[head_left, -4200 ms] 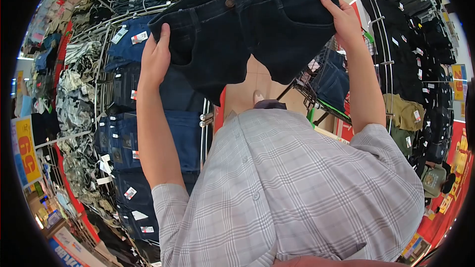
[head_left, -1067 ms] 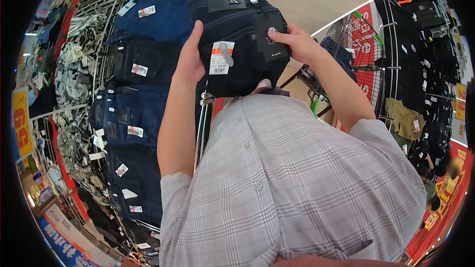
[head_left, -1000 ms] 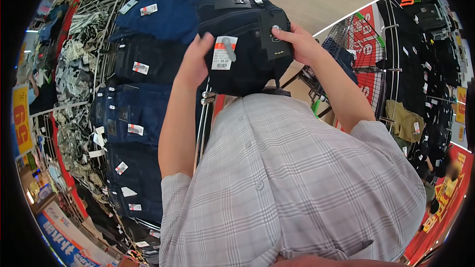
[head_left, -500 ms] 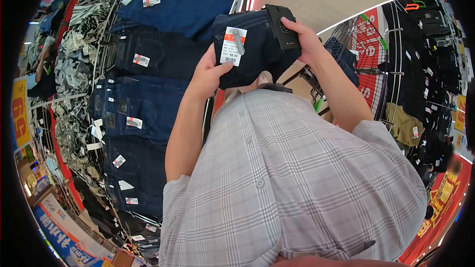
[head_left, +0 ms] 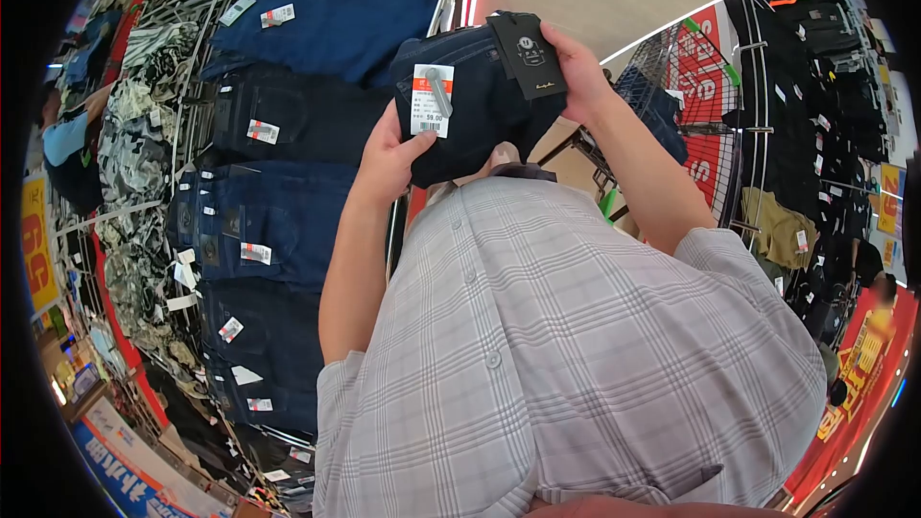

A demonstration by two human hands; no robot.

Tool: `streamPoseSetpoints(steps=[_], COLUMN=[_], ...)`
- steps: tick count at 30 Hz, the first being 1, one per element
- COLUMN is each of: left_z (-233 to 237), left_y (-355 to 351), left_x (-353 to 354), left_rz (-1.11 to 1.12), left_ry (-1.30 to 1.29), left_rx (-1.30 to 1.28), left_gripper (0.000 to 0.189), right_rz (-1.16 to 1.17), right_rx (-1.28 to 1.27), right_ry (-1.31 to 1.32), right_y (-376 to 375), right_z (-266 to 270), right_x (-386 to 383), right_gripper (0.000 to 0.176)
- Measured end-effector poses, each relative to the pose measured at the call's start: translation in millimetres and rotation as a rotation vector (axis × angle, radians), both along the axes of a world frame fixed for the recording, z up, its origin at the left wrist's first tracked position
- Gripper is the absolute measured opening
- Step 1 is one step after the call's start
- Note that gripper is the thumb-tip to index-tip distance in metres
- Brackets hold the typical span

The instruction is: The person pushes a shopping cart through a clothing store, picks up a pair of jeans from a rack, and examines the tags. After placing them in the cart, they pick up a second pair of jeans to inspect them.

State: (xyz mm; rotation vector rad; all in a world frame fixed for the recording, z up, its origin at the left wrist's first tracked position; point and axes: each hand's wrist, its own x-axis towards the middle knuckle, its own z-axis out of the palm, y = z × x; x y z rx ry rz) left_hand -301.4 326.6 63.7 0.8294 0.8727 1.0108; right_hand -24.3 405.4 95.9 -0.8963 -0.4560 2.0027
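Note:
Folded dark jeans are held up in front of my chest, between both hands. My left hand grips their left side, its thumb at the lower edge of a white and red price tag that carries a grey security pin. At the right side, my right hand is closed on the jeans and the edge of a black cardboard label, whose printed logo faces up. Its fingers are partly hidden behind the jeans.
Folded jeans with tags lie in rows on a metal rack at the left, beside camouflage clothes. A shopping cart holding jeans stands at the right, near more hanging clothes. A person is at the far left.
The jeans and both hands have shifted slightly left and down in view. The black label has turned more toward me, so its logo now shows. More of the person at the far left is visible.

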Motion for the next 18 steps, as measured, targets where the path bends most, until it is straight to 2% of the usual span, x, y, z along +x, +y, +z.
streamPoseSetpoints(steps=[18], left_z=[5.5], left_y=[-7.4], left_x=[3.8], left_rz=[0.010], left_ry=[0.000], left_rx=[0.017], left_gripper=[0.056], right_rz=[-0.018], right_rx=[-0.033], right_ry=[-0.017], right_y=[-1.8], right_z=[3.4], right_x=[-1.5], right_gripper=[0.041])
